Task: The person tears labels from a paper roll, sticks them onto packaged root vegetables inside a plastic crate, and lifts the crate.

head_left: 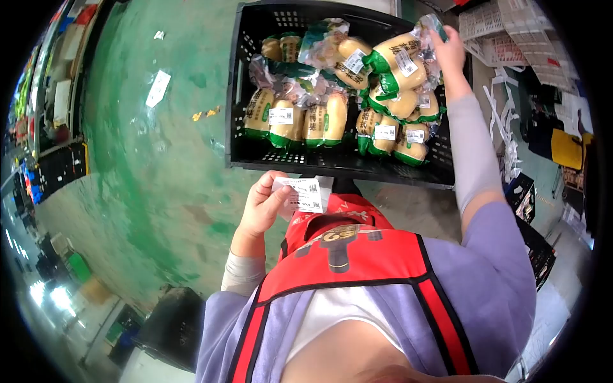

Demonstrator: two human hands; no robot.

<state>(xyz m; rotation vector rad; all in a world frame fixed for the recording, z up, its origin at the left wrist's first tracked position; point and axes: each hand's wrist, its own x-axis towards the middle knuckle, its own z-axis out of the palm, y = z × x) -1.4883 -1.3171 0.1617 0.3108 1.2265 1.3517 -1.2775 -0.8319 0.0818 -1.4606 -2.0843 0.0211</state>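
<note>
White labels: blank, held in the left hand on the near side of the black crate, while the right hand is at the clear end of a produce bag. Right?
Not blank: the head view shows dark print and square codes on the white labels. The left hand, black crate, right hand and produce bag are as you say.

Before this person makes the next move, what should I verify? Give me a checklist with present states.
1. Left hand has hold of the printed label sheet: ok.
2. Right hand grips the clear top of the upper-right bag: ok.
3. That bag bears a white sticker: ok.
4. Bag lifted free of those beneath: cannot tell; it overlaps them in this view.
5. Sticker visible on every bag in the black crate: not ok; the leftmost front bag shows none.
</note>
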